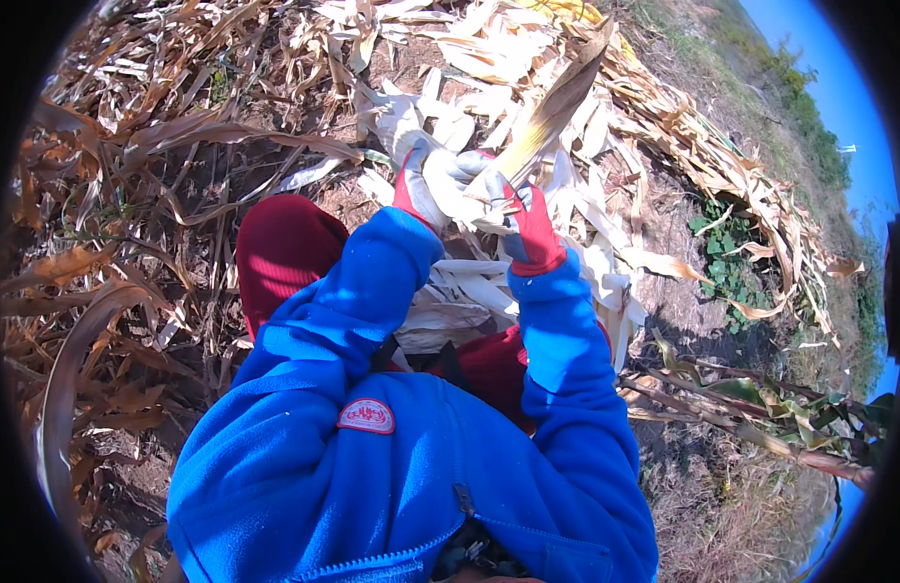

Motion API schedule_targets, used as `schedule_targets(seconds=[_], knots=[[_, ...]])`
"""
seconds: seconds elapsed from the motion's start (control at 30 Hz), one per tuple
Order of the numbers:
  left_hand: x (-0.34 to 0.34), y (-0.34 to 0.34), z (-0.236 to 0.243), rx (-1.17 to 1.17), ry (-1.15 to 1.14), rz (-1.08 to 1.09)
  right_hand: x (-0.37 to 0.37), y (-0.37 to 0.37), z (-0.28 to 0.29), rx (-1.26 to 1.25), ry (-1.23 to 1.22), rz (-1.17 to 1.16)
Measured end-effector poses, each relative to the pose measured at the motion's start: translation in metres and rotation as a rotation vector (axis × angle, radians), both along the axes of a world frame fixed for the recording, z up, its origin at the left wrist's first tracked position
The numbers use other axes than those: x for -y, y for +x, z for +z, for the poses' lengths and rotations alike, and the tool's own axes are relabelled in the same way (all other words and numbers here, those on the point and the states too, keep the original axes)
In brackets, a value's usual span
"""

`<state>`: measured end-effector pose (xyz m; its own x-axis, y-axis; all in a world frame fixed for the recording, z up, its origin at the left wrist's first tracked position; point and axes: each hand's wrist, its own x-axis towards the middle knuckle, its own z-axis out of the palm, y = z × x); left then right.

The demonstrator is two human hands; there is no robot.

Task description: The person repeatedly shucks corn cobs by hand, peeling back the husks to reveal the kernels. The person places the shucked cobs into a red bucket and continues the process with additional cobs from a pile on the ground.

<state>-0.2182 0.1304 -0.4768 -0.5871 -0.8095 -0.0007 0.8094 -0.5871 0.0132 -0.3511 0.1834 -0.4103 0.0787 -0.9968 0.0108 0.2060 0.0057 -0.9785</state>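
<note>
Both my hands wear red and greyish-white work gloves and meet in front of my knees. My left hand is closed round pale corn husk at its near side. My right hand is closed on the same bundle of husk, close beside the left. A long, dry husk leaf, yellowish at its base and brown at its tip, sticks up and away from between my hands. Whether an ear of corn lies inside the bundle is hidden by the gloves and leaves.
Loose pale husks lie between my red-clad knees and beyond my hands. Brown dry stalks and leaves cover the ground at left. A row of dry husks curves along the right. Cut stalks lie at lower right, beyond green weeds.
</note>
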Motion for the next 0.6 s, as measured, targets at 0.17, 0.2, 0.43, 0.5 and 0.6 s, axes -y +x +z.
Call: schedule_targets(seconds=[0.17, 0.2, 0.43, 0.5, 0.6], knots=[[0.002, -0.017, -0.039, 0.222, 0.220, 0.193, -0.003, 0.012, 0.017, 0.117, -0.083, -0.053], [0.002, -0.020, -0.035, 0.231, 0.240, 0.193, -0.006, 0.015, 0.028, 0.400, -0.127, 0.041], [-0.005, -0.021, 0.002, 0.209, 0.244, 0.141, -0.007, -0.002, 0.020, 0.823, -0.066, 0.099], [-0.012, -0.025, 0.001, 0.075, 0.281, 0.070, -0.008, 0.008, 0.010, 0.719, -0.013, -0.049], [-0.022, -0.011, 0.015, 0.273, -0.076, 0.047, -0.014, 0.021, 0.001, -0.021, -0.076, -0.026]])
